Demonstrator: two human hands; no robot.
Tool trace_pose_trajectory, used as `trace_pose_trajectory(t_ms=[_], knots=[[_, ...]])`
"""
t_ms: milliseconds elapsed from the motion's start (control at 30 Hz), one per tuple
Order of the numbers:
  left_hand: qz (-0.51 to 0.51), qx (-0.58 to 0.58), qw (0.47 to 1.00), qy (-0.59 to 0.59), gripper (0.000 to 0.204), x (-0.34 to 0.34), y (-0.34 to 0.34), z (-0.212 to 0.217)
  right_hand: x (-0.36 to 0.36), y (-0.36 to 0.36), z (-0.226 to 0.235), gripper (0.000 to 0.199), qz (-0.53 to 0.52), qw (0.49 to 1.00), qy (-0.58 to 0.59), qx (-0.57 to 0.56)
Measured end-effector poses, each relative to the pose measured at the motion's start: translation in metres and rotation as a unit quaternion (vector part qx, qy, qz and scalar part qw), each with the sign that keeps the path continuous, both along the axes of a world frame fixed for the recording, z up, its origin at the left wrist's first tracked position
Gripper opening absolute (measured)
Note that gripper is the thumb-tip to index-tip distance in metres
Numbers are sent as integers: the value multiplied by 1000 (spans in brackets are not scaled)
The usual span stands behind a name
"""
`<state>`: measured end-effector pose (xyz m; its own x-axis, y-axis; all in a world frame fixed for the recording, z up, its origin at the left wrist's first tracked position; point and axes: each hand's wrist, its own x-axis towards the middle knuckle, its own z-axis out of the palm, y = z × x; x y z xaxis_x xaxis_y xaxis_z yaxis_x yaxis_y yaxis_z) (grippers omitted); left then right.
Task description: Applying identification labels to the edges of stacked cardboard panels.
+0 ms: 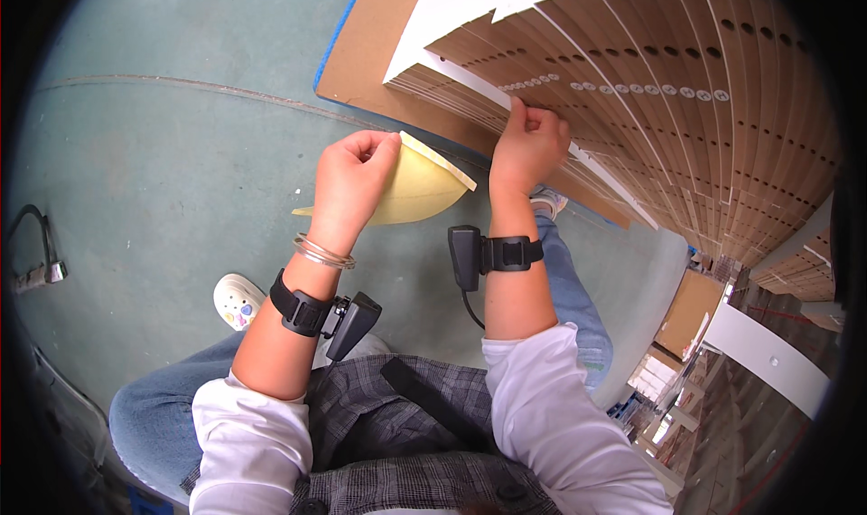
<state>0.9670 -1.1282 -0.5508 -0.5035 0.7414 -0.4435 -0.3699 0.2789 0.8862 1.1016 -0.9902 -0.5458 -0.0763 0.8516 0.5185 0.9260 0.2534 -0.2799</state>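
Observation:
My left hand (348, 183) pinches a curved yellow sheet (417, 186) with a pale strip along its upper edge. The sheet hangs over the floor, bowed, its far corner pointing right. My right hand (528, 152) is at the near end of a long row of upright boards (623, 55), with its fingers drawn together. Whatever the right fingers hold, if anything, is hidden. Small white round discs (668, 91) run in a line across the brown board edges, starting just above this hand. Rows of dark holes also cross those edges.
A brown sheet (370, 50) with a blue edge lies under the boards. A bent black tube with a metal end (41, 276) is on the green floor (163, 181) at left. More stacked boards (795, 271) and a long white panel (768, 361) are at right.

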Motion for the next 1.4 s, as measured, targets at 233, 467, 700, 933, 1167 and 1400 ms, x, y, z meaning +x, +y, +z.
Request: trace_pose_trajectory(t_ms=[233,467,700,933,1167,1400], knots=[[-11,-7,1000,10,25,2,-2,-2,-8,-11,4,25,42,995,-91,14],[-5,0,1000,-4,25,2,-1,1,-3,5,8,38,39,977,-210,28],[-3,5,1000,-1,25,-1,-2,10,19,-2,17,18,46,977,-208,-22],[2,16,999,27,23,2,-6,20,1,-25,43,38,198,961,-147,124],[-24,0,997,69,23,1,-14,56,12,-10,37,53,131,936,-315,88],[19,64,991,118,23,3,-30,101,34,-48,84,22,239,967,-43,-74]])
